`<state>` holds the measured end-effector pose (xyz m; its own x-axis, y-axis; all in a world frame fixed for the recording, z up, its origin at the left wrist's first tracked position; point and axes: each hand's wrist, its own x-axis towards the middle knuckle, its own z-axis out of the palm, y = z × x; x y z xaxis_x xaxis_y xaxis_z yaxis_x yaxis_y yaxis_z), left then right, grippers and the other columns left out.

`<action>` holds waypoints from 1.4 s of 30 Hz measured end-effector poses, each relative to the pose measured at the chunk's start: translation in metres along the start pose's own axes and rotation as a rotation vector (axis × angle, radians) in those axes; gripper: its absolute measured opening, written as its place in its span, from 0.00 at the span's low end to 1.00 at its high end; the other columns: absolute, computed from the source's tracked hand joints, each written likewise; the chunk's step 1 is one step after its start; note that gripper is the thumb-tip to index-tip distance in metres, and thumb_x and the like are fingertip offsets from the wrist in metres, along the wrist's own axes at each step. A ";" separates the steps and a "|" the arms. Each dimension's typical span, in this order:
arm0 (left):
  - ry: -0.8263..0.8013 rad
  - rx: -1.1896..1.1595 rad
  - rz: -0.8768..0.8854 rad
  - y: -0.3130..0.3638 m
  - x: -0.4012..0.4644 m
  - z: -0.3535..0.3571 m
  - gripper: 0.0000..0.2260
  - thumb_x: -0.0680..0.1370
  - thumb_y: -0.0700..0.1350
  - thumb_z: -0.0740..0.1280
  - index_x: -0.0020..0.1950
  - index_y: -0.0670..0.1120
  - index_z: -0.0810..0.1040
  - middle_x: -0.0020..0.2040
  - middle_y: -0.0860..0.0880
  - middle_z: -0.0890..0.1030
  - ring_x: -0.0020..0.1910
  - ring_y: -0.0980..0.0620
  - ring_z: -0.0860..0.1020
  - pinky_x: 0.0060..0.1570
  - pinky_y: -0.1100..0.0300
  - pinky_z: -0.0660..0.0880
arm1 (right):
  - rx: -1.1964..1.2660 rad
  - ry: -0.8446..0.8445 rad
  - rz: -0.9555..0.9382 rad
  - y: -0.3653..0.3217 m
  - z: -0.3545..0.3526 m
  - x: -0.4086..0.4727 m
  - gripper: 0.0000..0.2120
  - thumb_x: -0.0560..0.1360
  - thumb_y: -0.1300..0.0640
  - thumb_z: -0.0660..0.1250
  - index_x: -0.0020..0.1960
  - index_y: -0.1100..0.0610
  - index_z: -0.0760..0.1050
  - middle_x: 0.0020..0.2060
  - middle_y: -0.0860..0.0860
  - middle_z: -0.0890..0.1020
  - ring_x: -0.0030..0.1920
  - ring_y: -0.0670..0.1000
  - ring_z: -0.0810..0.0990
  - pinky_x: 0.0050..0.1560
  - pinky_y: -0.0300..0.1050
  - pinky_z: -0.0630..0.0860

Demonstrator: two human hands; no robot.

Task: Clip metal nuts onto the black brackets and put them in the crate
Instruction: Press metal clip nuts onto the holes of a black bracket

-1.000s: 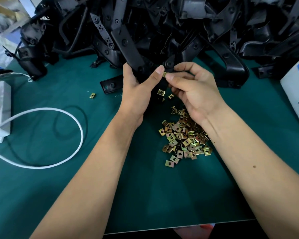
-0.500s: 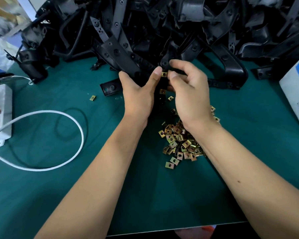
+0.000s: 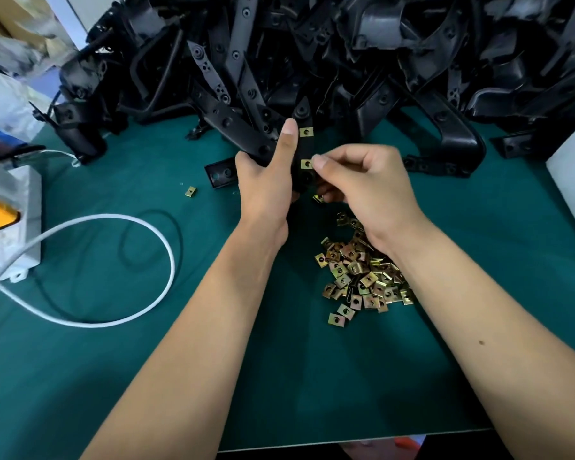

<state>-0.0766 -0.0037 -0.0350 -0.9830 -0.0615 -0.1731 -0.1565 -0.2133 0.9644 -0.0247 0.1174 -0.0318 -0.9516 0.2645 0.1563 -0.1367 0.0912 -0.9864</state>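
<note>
Since half a second ago the right hand (image 3: 362, 187) has dropped from the upper brass-coloured clip nut (image 3: 306, 131), now seated, to pinch a second nut (image 3: 306, 164) lower on the slim black plastic bracket (image 3: 303, 151), which the left hand (image 3: 266, 180) grips upright above the green worktop (image 3: 312, 376). Bracket nearly finished; no crate visible. Loose nut pile (image 3: 362, 277) and black bracket heap (image 3: 346, 61) suggest plenty left.

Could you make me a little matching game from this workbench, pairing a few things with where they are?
Things:
1. held bracket
2. pile of nuts
3. white cable
4. stray nut

Places:
A. looped on the mat, left
B. alone on the mat, left of the hands
C. gripped in the left hand
D. under the right forearm

Pairs: 1-C, 2-D, 3-A, 4-B
</note>
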 end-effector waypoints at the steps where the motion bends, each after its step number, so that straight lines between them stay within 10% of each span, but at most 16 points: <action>1: 0.009 0.009 0.020 -0.001 0.000 0.001 0.27 0.73 0.62 0.76 0.63 0.49 0.73 0.60 0.51 0.83 0.59 0.49 0.82 0.63 0.46 0.79 | -0.042 0.012 -0.027 0.001 0.000 0.000 0.05 0.78 0.60 0.73 0.44 0.57 0.86 0.35 0.50 0.85 0.36 0.47 0.82 0.38 0.41 0.79; 11: 0.064 0.098 0.118 -0.004 -0.007 0.007 0.22 0.76 0.58 0.75 0.61 0.47 0.71 0.58 0.53 0.80 0.56 0.56 0.79 0.62 0.55 0.77 | -0.382 0.128 -0.135 0.000 -0.002 -0.001 0.16 0.80 0.51 0.69 0.38 0.58 0.83 0.27 0.47 0.79 0.30 0.44 0.76 0.36 0.42 0.74; 16: 0.020 0.164 0.208 -0.003 -0.018 0.020 0.19 0.77 0.53 0.75 0.61 0.48 0.70 0.59 0.48 0.80 0.59 0.50 0.80 0.63 0.44 0.78 | -0.235 0.188 -0.012 -0.012 -0.011 0.000 0.13 0.82 0.46 0.66 0.58 0.54 0.82 0.44 0.44 0.86 0.46 0.39 0.83 0.47 0.33 0.77; 19: -0.080 0.171 0.265 -0.003 -0.034 0.045 0.20 0.77 0.54 0.75 0.59 0.47 0.69 0.58 0.47 0.80 0.58 0.48 0.81 0.59 0.43 0.80 | -0.175 0.254 -0.029 -0.024 -0.023 -0.004 0.13 0.83 0.50 0.65 0.56 0.59 0.81 0.45 0.45 0.85 0.47 0.40 0.83 0.50 0.36 0.79; 23: -0.179 0.147 0.406 -0.001 -0.072 0.105 0.18 0.78 0.52 0.74 0.57 0.44 0.69 0.52 0.50 0.79 0.50 0.58 0.79 0.50 0.65 0.78 | -0.131 0.481 -0.085 -0.048 -0.066 -0.022 0.09 0.82 0.57 0.64 0.48 0.59 0.81 0.46 0.52 0.87 0.51 0.50 0.85 0.59 0.55 0.80; 31: -0.671 0.212 0.567 -0.007 -0.203 0.252 0.21 0.74 0.44 0.77 0.58 0.40 0.69 0.48 0.47 0.83 0.48 0.43 0.82 0.48 0.47 0.80 | 0.295 0.872 -0.333 -0.080 -0.237 -0.136 0.07 0.84 0.66 0.61 0.54 0.63 0.78 0.51 0.60 0.87 0.56 0.56 0.85 0.65 0.55 0.79; 36: -0.965 0.483 0.610 -0.063 -0.309 0.319 0.22 0.76 0.44 0.72 0.64 0.43 0.65 0.48 0.45 0.83 0.50 0.39 0.82 0.43 0.50 0.73 | 0.557 1.113 -0.189 -0.038 -0.332 -0.236 0.09 0.86 0.64 0.56 0.58 0.64 0.75 0.51 0.58 0.82 0.51 0.52 0.82 0.58 0.45 0.79; 39: -1.165 0.674 0.416 -0.129 -0.360 0.334 0.26 0.78 0.45 0.70 0.70 0.41 0.62 0.54 0.40 0.82 0.55 0.37 0.81 0.47 0.50 0.73 | 0.722 1.213 0.021 0.011 -0.375 -0.287 0.13 0.86 0.60 0.54 0.48 0.56 0.74 0.37 0.49 0.82 0.39 0.45 0.83 0.46 0.40 0.79; 42: -1.301 0.917 0.163 -0.204 -0.379 0.323 0.26 0.78 0.50 0.71 0.68 0.42 0.63 0.61 0.41 0.81 0.61 0.38 0.80 0.54 0.49 0.75 | 0.774 1.341 0.383 0.085 -0.401 -0.330 0.09 0.86 0.63 0.56 0.50 0.60 0.74 0.46 0.57 0.80 0.39 0.50 0.82 0.39 0.46 0.81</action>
<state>0.2968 0.3782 -0.1018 -0.3282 0.9128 -0.2430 0.4225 0.3719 0.8266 0.3877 0.4232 -0.1468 -0.0983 0.8098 -0.5784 -0.4551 -0.5535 -0.6975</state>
